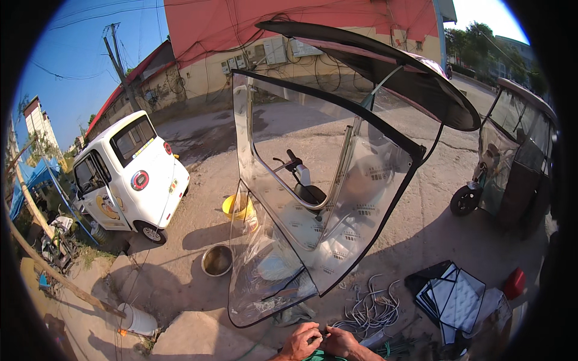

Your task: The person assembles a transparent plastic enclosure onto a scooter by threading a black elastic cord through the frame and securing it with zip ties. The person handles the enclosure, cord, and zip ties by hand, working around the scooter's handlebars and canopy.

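My left hand [301,342] is at the lower edge of the view, its fingers curled in. Close beside it, my right hand [341,342] has its thumb and fingers pinched together. Whatever they grip between them is too small and hidden to name. Some green material [322,356] lies just below the hands. Beyond them stands a large clear plastic door panel [367,210] with black edging, under a dark canopy [385,63]. Through the plastic a handlebar [295,165] shows.
Bent metal rods [373,304] lie in a heap to the right, near quilted panels [460,301] and a red container [513,284]. On the left are a metal basin [217,261], a yellow bucket [236,207], a white bucket [138,320] and a small white car [147,174]. A covered three-wheeler [512,156] stands far right.
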Demonstrator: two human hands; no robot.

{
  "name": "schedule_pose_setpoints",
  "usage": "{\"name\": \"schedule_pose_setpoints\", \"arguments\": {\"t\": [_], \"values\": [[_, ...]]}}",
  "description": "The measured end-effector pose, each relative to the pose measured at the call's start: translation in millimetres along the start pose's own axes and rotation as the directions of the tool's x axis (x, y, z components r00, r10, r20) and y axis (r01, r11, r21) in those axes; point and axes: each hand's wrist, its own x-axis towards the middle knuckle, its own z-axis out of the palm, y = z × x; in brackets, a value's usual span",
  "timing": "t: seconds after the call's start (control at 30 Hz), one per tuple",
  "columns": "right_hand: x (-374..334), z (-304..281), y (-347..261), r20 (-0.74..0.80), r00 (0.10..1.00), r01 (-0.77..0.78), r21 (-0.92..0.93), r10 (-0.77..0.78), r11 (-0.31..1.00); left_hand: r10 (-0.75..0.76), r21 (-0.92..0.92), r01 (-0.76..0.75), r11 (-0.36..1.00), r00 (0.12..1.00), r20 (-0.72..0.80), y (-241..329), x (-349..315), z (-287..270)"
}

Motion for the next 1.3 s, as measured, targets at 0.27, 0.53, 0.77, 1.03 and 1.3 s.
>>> {"name": "schedule_pose_setpoints", "arguments": {"t": [0.27,0.53,0.77,1.03,1.3], "values": [[-36.6,7.5,-107.1,-0.309,0.885,0.376,0.036,-0.348,0.926,-0.194,-0.446,0.194,0.874,0.980,0.048,-53.8,94.1,-12.5],[-107.6,238.5,-275.7,0.546,0.230,0.712,-0.659,-0.806,-0.244,0.360,-0.322,-0.421,0.848,0.904,-0.231,73.2,325.7,-126.2],[-77.9,318.4,-371.9,0.564,0.138,0.880,-0.447,-0.814,-0.160,0.438,-0.349,-0.467,0.813,0.884,-0.163,166.3,439.6,-132.0],[-6.5,374.5,-408.3,0.624,0.236,0.907,-0.417,-0.745,-0.062,0.375,-0.225,-0.416,0.881,0.905,-0.203,164.3,466.5,-136.8],[-9.5,376.3,-425.9,0.652,0.351,0.856,-0.514,-0.673,-0.051,0.345,-0.360,-0.380,0.852,0.925,-0.159,164.9,473.3,-137.4]]}}
